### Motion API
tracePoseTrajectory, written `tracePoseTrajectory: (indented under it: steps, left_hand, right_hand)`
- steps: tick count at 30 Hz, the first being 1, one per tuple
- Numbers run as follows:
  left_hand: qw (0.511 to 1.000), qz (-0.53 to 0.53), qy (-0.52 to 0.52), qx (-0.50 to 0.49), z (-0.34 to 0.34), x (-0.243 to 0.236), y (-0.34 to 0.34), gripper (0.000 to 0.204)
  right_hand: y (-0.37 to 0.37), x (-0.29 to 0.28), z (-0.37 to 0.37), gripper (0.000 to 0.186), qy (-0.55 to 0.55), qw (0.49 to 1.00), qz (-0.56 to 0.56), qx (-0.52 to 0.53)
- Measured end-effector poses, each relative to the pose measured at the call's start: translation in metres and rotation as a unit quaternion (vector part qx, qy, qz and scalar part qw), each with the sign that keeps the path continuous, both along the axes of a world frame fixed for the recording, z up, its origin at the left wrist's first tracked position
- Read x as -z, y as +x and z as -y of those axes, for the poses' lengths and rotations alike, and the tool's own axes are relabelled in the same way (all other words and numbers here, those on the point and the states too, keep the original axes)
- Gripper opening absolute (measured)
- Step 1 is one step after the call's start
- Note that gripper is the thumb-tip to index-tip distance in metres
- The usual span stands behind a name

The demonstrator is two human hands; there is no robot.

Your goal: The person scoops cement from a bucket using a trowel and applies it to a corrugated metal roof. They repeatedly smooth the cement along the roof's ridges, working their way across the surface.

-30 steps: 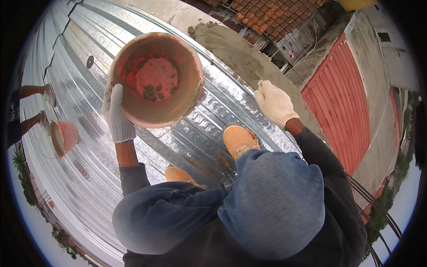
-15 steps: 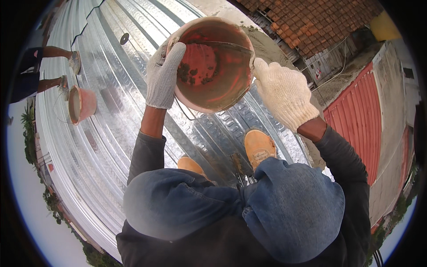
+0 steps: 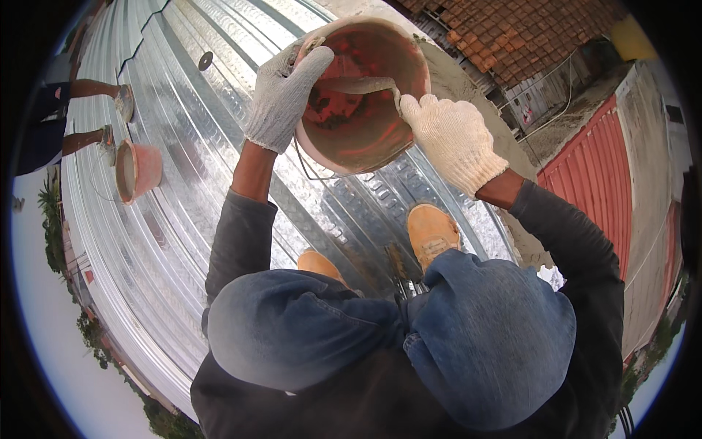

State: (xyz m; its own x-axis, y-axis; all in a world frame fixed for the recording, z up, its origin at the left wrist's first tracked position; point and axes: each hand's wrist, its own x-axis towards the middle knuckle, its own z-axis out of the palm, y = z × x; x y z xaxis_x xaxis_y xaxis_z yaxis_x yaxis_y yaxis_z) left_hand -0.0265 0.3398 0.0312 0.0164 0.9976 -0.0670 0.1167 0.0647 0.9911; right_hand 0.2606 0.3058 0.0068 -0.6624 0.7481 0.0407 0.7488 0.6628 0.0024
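Note:
My left hand [image 3: 281,99] in a grey knit glove grips the rim of a dirty red bucket [image 3: 365,143], tilted so its inside faces me, with mortar residue on its bottom. My right hand [image 3: 446,135] in a cream glove is closed on a trowel [image 3: 362,85], whose blade reaches inside the bucket across its bottom. The trowel's handle is hidden by my fingers. The bucket's wire handle hangs below it. My tan boots [image 3: 431,238] stand on corrugated silver metal sheeting [image 3: 183,241].
At the left a co-worker's legs [image 3: 95,143] stand by a second pinkish bucket [image 3: 139,172]. Along the right runs a mortar-covered edge [image 3: 515,186], with a tiled roof [image 3: 497,40] and red corrugated panels [image 3: 585,183] beyond it.
The bucket moved right, then slightly up, tilting more toward me. My right hand came from the mortar-covered edge to the bucket, and the trowel blade now reaches into it.

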Motion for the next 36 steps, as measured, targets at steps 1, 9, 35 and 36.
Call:
tracePoseTrajectory:
  steps: [1, 9, 35, 36]
  left_hand:
    - [1.0, -0.011, 0.007, 0.003, -0.003, 0.003, -0.001, 0.055]
    - [0.999, -0.031, 0.02, 0.007, -0.001, -0.003, 0.021, 0.052]
    - [0.995, -0.061, 0.071, -0.033, 0.041, 0.014, 0.014, 0.057]
    - [0.995, -0.067, 0.066, -0.031, 0.043, 0.011, 0.012, 0.059]
  right_hand:
    - [0.005, -0.001, 0.015, 0.036, -0.033, 0.999, 0.033, -0.004]
    - [0.023, 0.008, 0.022, 0.035, -0.021, 0.999, 0.025, -0.008]
    - [-0.001, 0.019, 0.044, 0.028, -0.299, 0.944, -0.134, 0.025]
    - [-0.002, 0.024, 0.045, 0.032, -0.327, 0.932, -0.154, 0.03]
